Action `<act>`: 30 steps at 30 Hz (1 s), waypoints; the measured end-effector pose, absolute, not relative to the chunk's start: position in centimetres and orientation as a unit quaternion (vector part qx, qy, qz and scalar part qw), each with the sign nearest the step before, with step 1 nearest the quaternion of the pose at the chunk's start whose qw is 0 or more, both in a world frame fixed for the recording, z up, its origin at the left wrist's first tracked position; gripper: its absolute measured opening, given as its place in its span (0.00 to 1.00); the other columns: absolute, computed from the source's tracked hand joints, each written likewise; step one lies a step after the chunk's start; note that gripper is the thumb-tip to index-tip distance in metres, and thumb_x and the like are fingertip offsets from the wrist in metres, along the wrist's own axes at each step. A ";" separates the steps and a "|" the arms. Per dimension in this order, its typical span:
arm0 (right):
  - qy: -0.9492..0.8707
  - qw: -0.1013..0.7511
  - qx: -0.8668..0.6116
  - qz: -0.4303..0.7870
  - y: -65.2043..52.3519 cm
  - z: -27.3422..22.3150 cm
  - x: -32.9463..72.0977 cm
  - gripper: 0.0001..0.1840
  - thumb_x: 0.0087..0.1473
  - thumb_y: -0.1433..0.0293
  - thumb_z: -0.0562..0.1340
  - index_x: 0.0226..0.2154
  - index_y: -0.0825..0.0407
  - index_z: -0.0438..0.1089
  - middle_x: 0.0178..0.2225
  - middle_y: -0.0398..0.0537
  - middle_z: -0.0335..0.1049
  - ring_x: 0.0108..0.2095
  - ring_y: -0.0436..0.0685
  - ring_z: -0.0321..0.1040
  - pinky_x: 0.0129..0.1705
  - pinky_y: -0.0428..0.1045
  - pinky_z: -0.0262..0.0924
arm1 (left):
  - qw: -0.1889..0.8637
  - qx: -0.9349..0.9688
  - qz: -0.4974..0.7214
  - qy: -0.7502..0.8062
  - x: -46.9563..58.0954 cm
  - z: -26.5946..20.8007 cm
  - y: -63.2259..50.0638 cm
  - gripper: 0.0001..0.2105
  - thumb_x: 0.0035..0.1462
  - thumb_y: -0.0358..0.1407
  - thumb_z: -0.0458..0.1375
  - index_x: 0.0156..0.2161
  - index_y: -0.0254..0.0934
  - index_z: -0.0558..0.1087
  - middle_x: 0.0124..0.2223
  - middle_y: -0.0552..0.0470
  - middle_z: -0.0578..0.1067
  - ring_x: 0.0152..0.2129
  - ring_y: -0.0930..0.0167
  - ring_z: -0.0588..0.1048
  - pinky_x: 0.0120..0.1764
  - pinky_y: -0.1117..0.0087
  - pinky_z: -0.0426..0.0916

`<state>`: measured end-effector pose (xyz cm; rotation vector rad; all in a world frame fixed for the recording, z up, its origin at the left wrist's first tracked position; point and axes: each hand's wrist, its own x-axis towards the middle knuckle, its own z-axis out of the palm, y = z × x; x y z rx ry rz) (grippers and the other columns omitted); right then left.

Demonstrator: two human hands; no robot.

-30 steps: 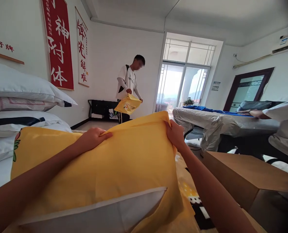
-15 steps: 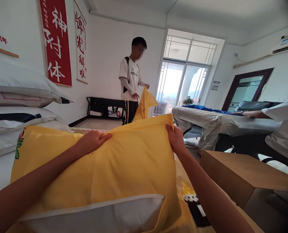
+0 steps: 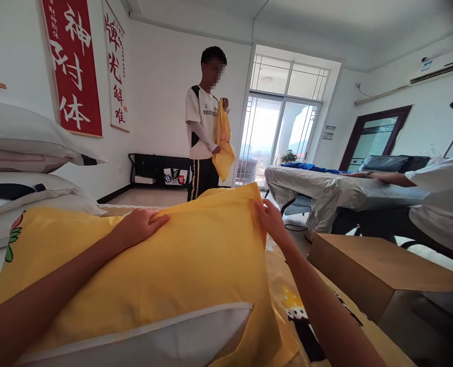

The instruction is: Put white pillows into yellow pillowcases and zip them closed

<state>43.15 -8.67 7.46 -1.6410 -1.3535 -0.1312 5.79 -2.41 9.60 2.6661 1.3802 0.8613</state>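
A yellow pillowcase (image 3: 195,255) fills the foreground, with a green leaf print at its left end. Through its open lower side shows part of a white pillow (image 3: 188,334). My left hand (image 3: 140,225) grips the upper edge of the pillowcase near the middle, fingers curled behind the cloth. At the upper right corner my right hand (image 3: 271,219) pinches the pillowcase, its thumb and fingers closed on the fabric. The pillowcase's right end hangs loose beyond the pillow corner.
White pillows (image 3: 27,127) are stacked at the left. A cardboard box (image 3: 371,260) stands at the right, before a plastic-covered table (image 3: 318,183) where another person's arm (image 3: 390,178) rests. Across from me a standing person (image 3: 205,120) holds a yellow cloth (image 3: 223,148).
The view has shifted slightly right. My hands keep their hold on the pillowcase. The person opposite has raised the yellow cloth closer to the chest.
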 end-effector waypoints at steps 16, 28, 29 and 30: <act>-0.552 0.479 -0.678 0.081 -3.7 0.6 41.7 0.10 0.49 0.67 0.57 0.36 0.52 0.67 0.36 0.54 0.73 0.43 0.64 0.69 0.44 0.55 0.60 | 0.021 0.850 0.216 0.480 6.2 7.1 5.4 0.25 0.57 0.56 0.44 0.26 0.37 0.69 0.27 0.48 0.75 0.28 0.64 0.73 0.31 0.69 0.60; -0.687 0.243 -0.669 0.143 -5.7 -9.8 36.0 0.33 0.62 0.51 0.45 0.65 0.46 0.50 0.67 0.48 0.43 0.67 0.60 0.38 0.64 0.61 0.39 | 0.043 0.947 0.065 0.312 9.0 -5.8 5.6 0.29 0.63 0.56 0.40 0.66 0.51 0.51 0.68 0.52 0.51 0.64 0.61 0.52 0.63 0.54 0.45; -0.680 0.250 -0.675 0.142 -5.6 -10.5 36.0 0.33 0.62 0.51 0.44 0.65 0.47 0.49 0.67 0.47 0.42 0.67 0.60 0.37 0.65 0.61 0.38 | 0.038 0.946 0.071 0.314 9.0 -6.7 5.5 0.29 0.64 0.55 0.40 0.67 0.52 0.49 0.68 0.52 0.50 0.64 0.61 0.51 0.63 0.53 0.44; -0.676 0.259 -0.676 0.138 -5.7 -10.9 36.1 0.33 0.62 0.51 0.44 0.65 0.47 0.49 0.67 0.47 0.43 0.67 0.59 0.38 0.65 0.60 0.38 | 0.035 0.947 0.080 0.310 8.9 -7.2 5.4 0.28 0.64 0.54 0.40 0.67 0.53 0.47 0.69 0.53 0.49 0.65 0.62 0.51 0.63 0.53 0.44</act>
